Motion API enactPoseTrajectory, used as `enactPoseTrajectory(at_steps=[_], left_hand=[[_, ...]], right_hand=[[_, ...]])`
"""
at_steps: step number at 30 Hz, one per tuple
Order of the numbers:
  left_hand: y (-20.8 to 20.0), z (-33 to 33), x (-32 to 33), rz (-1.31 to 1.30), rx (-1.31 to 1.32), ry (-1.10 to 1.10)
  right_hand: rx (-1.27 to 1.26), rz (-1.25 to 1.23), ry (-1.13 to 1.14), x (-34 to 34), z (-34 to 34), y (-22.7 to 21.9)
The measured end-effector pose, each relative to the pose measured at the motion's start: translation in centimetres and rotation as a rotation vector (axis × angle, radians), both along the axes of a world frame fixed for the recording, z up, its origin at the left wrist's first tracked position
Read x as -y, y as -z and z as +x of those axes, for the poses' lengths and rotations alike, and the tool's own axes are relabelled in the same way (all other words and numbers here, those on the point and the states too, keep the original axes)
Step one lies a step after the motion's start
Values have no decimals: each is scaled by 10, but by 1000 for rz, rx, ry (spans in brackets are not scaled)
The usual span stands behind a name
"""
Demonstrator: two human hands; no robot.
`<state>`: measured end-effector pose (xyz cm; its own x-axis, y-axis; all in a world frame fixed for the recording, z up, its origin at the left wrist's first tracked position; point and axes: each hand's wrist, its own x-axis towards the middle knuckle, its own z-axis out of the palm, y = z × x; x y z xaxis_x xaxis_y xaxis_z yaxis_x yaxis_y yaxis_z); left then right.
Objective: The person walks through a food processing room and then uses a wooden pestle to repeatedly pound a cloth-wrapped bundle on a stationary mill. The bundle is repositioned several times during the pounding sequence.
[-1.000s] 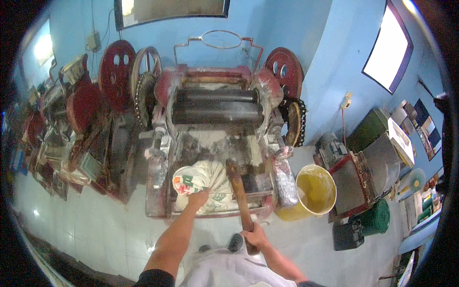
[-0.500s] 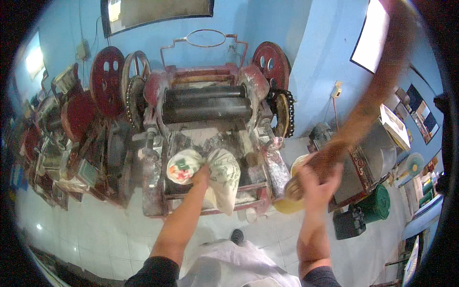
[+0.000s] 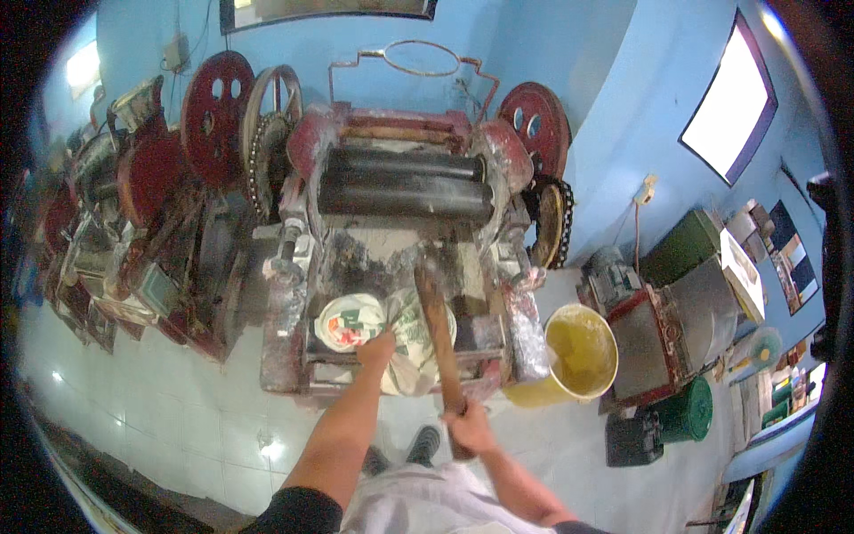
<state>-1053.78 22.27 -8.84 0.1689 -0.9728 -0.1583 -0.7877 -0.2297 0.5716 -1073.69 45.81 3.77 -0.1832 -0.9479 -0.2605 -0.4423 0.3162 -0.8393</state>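
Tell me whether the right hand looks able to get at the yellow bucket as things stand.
Probably not to grip it: the right hand is wrapped around the wooden stick, though nothing appears to stand between that hand and the yellow bucket.

Room layout — blue walls [image 3: 636, 98], pale tiled floor [image 3: 191, 400].
Ahead of you, a dark-framed panel [image 3: 329, 12] hangs on the wall, cut off by the top edge. To your right, a bright, dark-framed window [image 3: 731, 98] sits above a small box [image 3: 647, 190] with a cord [image 3: 637, 230]. The floor — glossy — returns bright spots [image 3: 271, 447] of light to you.
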Motion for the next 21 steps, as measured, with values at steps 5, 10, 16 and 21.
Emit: enactPoseTrajectory(at_steps=[5, 10, 16, 21], left_hand=[[38, 41, -14, -112, -54, -6], [-10, 2, -28, -273, -89, -139], [5, 7, -16, 220, 75, 94], [39, 11, -22, 51, 13, 67]], right_hand=[[-75, -456, 60, 59, 15, -171], [332, -1222, 190, 92, 0, -240], [55, 175, 70, -17, -25, 76], [-36, -328, 120, 25, -24, -48]])
